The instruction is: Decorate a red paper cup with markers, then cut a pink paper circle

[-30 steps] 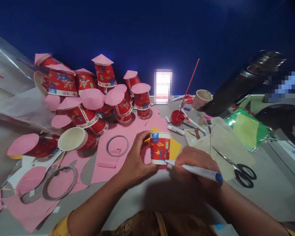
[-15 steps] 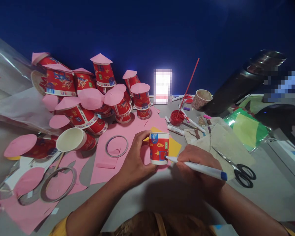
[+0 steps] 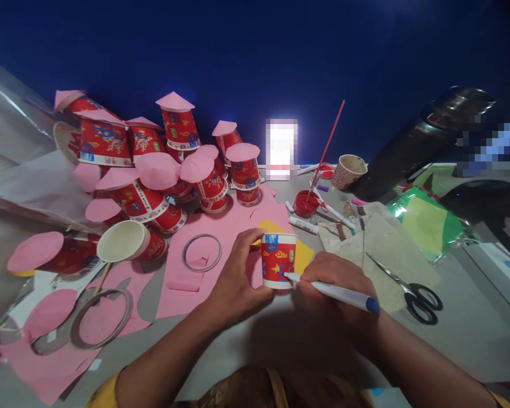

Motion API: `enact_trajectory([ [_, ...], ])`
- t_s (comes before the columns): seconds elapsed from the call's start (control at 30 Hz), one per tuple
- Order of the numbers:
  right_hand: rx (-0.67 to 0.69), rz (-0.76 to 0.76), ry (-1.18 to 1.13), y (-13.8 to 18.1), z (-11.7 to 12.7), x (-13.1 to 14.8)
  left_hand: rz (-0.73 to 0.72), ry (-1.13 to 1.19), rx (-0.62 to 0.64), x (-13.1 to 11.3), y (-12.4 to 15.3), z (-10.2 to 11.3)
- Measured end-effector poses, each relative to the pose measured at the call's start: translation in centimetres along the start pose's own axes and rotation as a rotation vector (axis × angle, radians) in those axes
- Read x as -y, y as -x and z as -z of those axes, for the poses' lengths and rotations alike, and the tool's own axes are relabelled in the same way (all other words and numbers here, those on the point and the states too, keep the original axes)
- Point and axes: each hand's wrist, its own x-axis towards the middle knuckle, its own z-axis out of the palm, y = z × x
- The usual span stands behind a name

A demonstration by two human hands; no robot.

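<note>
My left hand (image 3: 240, 277) grips a red paper cup (image 3: 276, 262) by its rim and base, fingers at the top and thumb below. The cup is printed with gold stars and clouds and bears blue marks. In my right hand (image 3: 340, 283) is a white marker (image 3: 344, 296) with a blue end. Its tip touches the cup's lower right side, at a small blue outlined square. Behind the cup lies a yellow paper piece (image 3: 305, 256), partly hidden by the cup and my hands.
Several red cups with pink paper cone tops (image 3: 174, 122) stand at the left. Tape rolls (image 3: 202, 253) lie on pink paper (image 3: 238, 224). Scissors (image 3: 420, 297) rest on cloth at the right. A red paint pot (image 3: 306, 204) with a stick stands behind, near a dark flask (image 3: 412, 136).
The cup has shifted slightly right and down in my left hand. My right hand has moved the marker a little left, its tip still at the blue square.
</note>
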Motion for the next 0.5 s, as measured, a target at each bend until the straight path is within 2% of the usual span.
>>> enact_trajectory([
  [0.37,-0.02,-0.065,0.005,-0.05,0.51,0.02,0.069,0.079,-0.005,-0.4,-0.11,0.11],
  [0.5,-0.076,-0.066,-0.01,-0.03,0.44,-0.04,0.119,0.116,-0.003,-0.69,-0.15,0.18],
])
